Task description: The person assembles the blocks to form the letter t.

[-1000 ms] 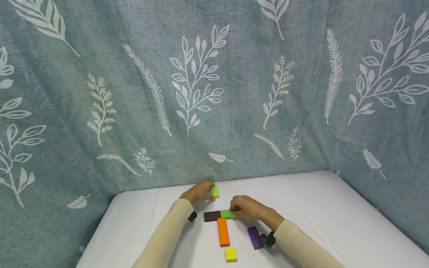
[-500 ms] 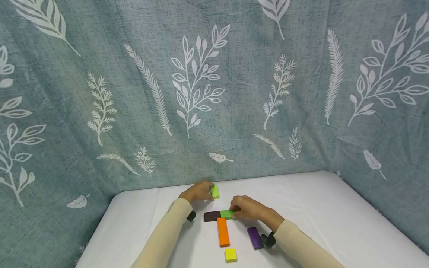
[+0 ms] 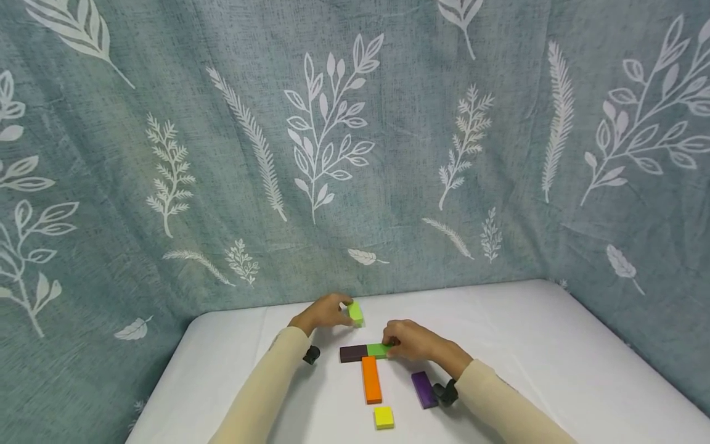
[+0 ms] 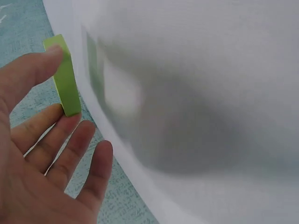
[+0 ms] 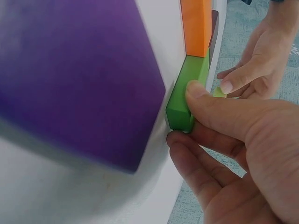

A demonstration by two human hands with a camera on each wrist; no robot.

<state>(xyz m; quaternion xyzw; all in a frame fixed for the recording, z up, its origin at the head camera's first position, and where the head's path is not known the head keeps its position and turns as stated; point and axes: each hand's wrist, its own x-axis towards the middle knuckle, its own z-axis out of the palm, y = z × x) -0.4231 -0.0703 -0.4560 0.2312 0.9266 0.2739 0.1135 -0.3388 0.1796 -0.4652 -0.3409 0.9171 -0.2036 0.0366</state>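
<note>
My left hand pinches a lime-green block between thumb and fingertips near the table's far edge. In the left wrist view the block is held apart from the white cloth, with the last two fingers spread loosely. My right hand pinches the right end of a darker green block, thumb on one face and fingers on the other. That green block lies end to end with a dark brown block. Below their joint, an orange block points toward me.
A yellow square block lies nearest me, below the orange one. To the right, under my right forearm, is a purple block. White cloth covers the table, with a leaf-patterned curtain behind it.
My left hand has drawn slightly left, and the lime-green block in it now tilts. My right hand keeps its hold on the green block. The head view has shifted a little.
</note>
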